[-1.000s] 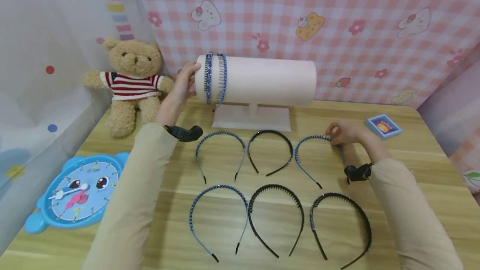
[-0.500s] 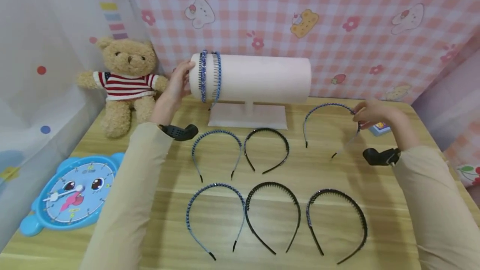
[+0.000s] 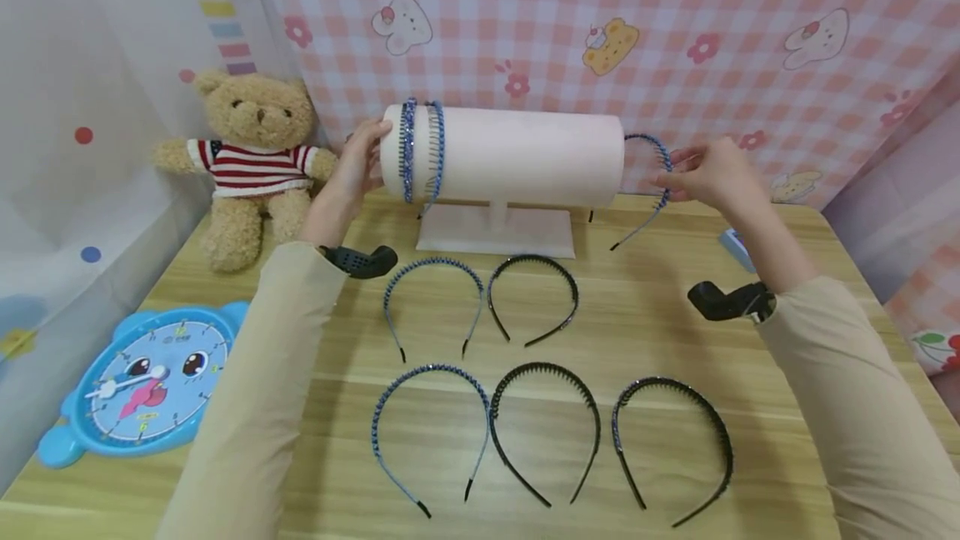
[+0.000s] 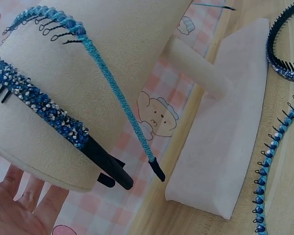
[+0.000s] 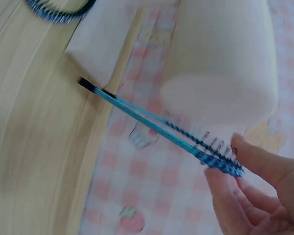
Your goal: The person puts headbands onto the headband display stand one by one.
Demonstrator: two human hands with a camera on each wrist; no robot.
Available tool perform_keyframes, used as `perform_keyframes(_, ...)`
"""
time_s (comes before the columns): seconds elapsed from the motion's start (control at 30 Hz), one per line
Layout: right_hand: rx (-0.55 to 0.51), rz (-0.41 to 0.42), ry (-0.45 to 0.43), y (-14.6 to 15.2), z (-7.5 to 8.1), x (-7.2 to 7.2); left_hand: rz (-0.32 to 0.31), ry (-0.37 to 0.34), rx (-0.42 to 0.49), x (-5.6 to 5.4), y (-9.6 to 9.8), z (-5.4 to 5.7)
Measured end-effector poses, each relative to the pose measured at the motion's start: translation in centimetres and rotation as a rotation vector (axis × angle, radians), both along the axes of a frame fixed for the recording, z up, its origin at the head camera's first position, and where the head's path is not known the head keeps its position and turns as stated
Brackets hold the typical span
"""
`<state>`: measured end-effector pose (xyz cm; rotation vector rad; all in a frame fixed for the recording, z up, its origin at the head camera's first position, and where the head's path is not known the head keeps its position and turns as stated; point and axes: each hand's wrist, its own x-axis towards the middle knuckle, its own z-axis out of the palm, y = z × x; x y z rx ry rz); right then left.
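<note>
My right hand [image 3: 716,177] pinches a blue beaded headband [image 5: 152,128] by its toothed arch, at the right end of a white display roll [image 3: 536,152]. Its two legs hang down, and the roll's end hides part of it in the head view. At the roll's other end my left hand [image 3: 358,165] rests against the edge, its fingers [image 4: 48,208] fairly straight in the left wrist view. Near that hand the roll carries a glittery blue headband [image 4: 49,110] and a thinner blue beaded headband [image 4: 112,83].
On the wooden table, in front of the roll's base [image 3: 495,232], lie several blue and black headbands, among them a black one [image 3: 546,367]. A teddy bear [image 3: 258,165] and a blue toy clock [image 3: 150,382] are at left. A small blue box [image 3: 738,250] lies at right.
My right hand has lifted the blue beaded headband off the table's back row and brought it up to the roll's right end. My left hand stays at the left end.
</note>
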<state>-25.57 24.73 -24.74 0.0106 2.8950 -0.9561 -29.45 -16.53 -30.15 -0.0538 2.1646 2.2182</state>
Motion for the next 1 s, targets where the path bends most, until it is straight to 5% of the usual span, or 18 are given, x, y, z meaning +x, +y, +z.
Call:
perform_keyframes(0.27, -0.121, -0.053, 0.139, -3.0, 1.1, 0.7, -0.004, 0.003, 0.000, 0.1, 0.0, 0.1)
perform_keyframes(0.63, 0.005, 0.040, 0.314, -5.6, 0.1, 0.9, -0.001, -0.001, -0.001, -0.1, -0.1, 0.1)
perform_keyframes(0.83, -0.059, 0.072, 0.243, -4.4, -0.3, 0.4, -0.010, -0.021, 0.020, 0.0, -0.1, 0.2)
perform_keyframes(1.0, -0.196, 0.260, 0.144, -2.2, -0.7, -1.0, -0.018, -0.017, 0.021, 0.0, -0.1, 0.2)
